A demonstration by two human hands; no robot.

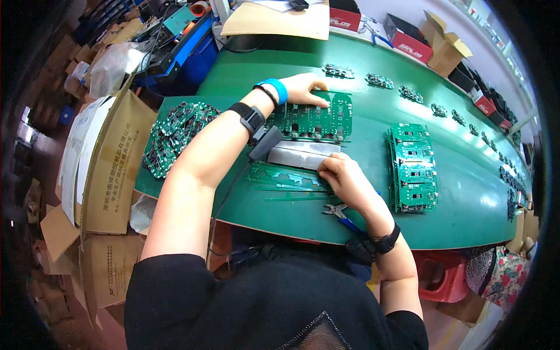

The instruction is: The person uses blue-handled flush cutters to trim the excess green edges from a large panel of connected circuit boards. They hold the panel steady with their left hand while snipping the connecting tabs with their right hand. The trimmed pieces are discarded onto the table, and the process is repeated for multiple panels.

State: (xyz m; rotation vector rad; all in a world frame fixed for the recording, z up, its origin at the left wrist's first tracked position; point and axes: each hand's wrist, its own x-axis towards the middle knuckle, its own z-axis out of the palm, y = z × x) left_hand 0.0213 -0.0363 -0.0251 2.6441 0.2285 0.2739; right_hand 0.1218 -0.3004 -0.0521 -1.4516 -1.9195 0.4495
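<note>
A green circuit board panel lies in front of me, its near edge beside a whitish block. My left hand reaches over the panel's far edge and grips it, the thumb on its face and the other fingers partly hidden. At the right end of the block, my right hand has its fingers curled together; what they pinch, if anything, is hidden. Thin green board strips lie just left of that hand. Below it, blue-handled cutting pliers rest on the table.
Loose circuit boards form a heap at left. Stacked board panels stand at right. A row of small boards curves along the green table's far side. Cardboard boxes stand behind; a large carton is beside the table's left edge.
</note>
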